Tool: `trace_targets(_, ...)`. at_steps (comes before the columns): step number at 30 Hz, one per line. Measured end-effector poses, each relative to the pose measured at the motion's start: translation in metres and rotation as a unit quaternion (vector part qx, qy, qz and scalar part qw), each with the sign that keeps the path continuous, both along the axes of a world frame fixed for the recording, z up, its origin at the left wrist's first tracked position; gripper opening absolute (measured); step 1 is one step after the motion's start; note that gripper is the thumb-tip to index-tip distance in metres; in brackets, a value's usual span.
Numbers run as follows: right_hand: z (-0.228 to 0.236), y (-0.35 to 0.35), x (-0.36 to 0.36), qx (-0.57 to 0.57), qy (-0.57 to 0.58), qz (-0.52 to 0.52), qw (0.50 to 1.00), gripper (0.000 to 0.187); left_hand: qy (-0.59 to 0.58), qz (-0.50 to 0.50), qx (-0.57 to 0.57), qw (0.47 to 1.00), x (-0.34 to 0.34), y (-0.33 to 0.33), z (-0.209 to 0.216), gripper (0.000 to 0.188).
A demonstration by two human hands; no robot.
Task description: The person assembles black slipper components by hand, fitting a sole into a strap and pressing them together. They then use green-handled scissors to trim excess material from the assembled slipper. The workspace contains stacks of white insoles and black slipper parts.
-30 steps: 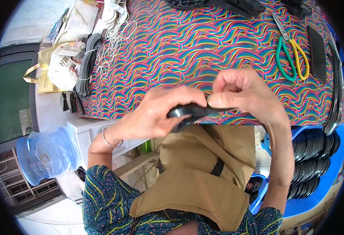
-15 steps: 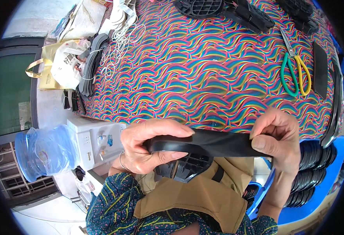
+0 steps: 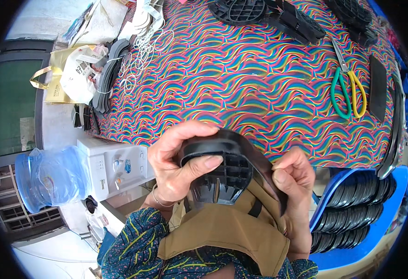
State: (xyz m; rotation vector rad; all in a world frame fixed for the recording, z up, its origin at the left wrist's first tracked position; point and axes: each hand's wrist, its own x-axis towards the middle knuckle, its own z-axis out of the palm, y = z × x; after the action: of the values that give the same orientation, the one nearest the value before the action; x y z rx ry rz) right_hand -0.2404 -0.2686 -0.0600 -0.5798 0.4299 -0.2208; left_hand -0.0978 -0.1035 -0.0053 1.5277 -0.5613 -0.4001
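My left hand (image 3: 170,162) is closed round a black moulded shoe sole (image 3: 234,172), thumb on its near side and fingers over the top. The sole's gridded hollow underside faces me. A smooth black strip (image 3: 258,160) runs along the sole's far edge and bends down to the right. My right hand (image 3: 296,182) pinches this strip near its loose end, between thumb and forefinger. Both hands are over my lap, just in front of the table edge. Part of the strip behind my left fingers is hidden.
On the patterned tablecloth (image 3: 241,88) lie scissors (image 3: 345,67), a dark flat block (image 3: 377,88) and more black soles (image 3: 246,10). White cord (image 3: 141,58) and bundled grey curved pieces (image 3: 105,83) lie left. A blue tray (image 3: 401,179) holds black strips. A water dispenser (image 3: 106,162) stands left.
The strip, stretched out straight to the right before, now curves down round the sole. My right hand has come inward and lower; the sole has risen slightly, showing more of its grid.
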Motion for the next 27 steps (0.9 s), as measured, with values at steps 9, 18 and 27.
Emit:
trace_targets(9, -0.023, 0.031, 0.013, 0.027, -0.069, -0.069, 0.995, 0.011, 0.068, 0.037, -0.002, 0.997, -0.002, -0.03, -0.01, 0.043)
trace_targets(18, -0.035, 0.028, 0.018, 0.106, -0.086, -0.082, 0.987, 0.027, 0.029, 0.002, -0.017, 0.999, 0.001, -0.045, -0.012, 0.039)
trace_targets(27, -0.046, 0.029, 0.017, 0.122, 0.014, -0.079, 0.989, 0.066, -0.047, -0.02, -0.055, 0.997, -0.006, -0.067, -0.019, 0.034)
